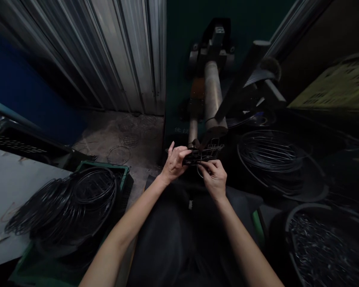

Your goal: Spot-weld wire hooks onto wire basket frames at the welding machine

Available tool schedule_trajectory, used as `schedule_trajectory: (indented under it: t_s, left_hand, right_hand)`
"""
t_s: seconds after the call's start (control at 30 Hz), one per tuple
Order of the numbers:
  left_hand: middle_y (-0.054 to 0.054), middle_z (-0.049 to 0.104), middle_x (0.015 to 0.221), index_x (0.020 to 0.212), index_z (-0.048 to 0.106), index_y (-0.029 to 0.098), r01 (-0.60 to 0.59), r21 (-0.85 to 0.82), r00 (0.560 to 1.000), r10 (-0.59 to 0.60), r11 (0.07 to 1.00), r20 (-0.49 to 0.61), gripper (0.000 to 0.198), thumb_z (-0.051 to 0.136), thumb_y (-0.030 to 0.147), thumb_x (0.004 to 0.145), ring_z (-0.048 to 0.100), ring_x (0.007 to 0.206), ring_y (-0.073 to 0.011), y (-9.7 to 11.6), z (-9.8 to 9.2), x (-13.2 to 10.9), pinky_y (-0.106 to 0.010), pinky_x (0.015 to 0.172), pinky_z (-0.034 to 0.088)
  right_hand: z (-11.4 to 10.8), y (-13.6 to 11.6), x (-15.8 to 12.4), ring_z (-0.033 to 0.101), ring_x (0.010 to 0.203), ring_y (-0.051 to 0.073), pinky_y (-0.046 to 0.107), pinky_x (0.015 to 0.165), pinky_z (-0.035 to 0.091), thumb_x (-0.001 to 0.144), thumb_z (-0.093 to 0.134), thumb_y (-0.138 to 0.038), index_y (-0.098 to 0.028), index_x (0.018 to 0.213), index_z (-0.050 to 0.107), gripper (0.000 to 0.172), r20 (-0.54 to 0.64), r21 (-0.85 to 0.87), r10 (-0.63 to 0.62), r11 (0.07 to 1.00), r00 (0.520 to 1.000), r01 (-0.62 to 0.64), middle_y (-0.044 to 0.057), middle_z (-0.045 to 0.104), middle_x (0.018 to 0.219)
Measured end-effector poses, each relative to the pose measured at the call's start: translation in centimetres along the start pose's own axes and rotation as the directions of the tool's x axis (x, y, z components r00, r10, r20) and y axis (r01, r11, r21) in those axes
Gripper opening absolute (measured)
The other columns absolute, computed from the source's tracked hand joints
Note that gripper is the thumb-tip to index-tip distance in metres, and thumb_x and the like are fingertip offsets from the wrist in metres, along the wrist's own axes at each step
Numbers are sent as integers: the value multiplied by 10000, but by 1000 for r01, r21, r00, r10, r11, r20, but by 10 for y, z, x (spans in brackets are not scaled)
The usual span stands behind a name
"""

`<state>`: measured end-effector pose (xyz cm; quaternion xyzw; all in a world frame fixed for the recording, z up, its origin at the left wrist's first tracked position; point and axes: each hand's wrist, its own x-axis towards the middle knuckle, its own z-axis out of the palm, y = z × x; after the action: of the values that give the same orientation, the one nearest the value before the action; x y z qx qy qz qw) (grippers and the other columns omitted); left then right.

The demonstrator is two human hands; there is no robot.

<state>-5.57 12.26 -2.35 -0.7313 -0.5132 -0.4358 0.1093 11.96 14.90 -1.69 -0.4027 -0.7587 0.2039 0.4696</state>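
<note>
A dark wire frame (211, 151) sits at the lower end of a machine, beneath its thick metal cylinder (214, 93). My left hand (176, 161) grips the frame's left side, with one finger raised. On the lower right, my right hand (215, 177) is closed in a pinch at the frame's edge, near a small curved wire (200, 172). Exactly what its fingertips hold is too dark and small to make out. A thinner rod (193, 129) of the machine ends just above my left hand.
Round wire grids (92, 185) are heaped over a green crate (125, 175) at left. More grids (266, 151) lie in a tub at right, above a bin of small metal pieces (323, 247). A yellow crate (338, 85) stands at upper right.
</note>
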Motion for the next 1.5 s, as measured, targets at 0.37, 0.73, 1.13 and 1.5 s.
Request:
schedule_trajectory:
  t_s: [0.37,0.73,1.13,1.5]
  left_hand:
    - [-88,576,1085,1193,391,182,7,1,1000,-7,1000,-16,459,591,237,783,560,1052,-200,0,1,-2,-550,1075,274]
    - [-85,579,1076,1182,377,208,7,11,1000,-7,1000,-23,437,565,256,790,587,1031,-206,-1,1,-1,-562,1042,311]
    - [-81,583,1055,1161,374,195,-10,15,998,10,1000,-55,424,572,237,788,590,1015,-200,1,-3,2,-550,1025,351]
    - [-85,571,1078,1181,373,203,-33,-60,995,27,998,-96,432,571,290,807,567,1037,-207,-4,3,-2,-558,1041,314]
  right_hand:
    - [3,-9,1,532,653,114,253,589,454,844,574,-325,-184,811,680,179,-23,-55,13,998,1000,-14,27,550,785]
    - [8,-9,0,491,622,105,256,565,429,825,583,-324,-184,788,676,173,-14,56,83,995,996,-82,13,520,759]
    - [8,-9,-1,491,627,100,245,575,424,822,599,-316,-182,792,676,158,-25,86,120,989,992,-117,6,518,758]
    - [9,-8,-2,495,636,101,242,586,430,827,598,-298,-179,804,678,146,-40,78,79,994,996,-76,8,517,760]
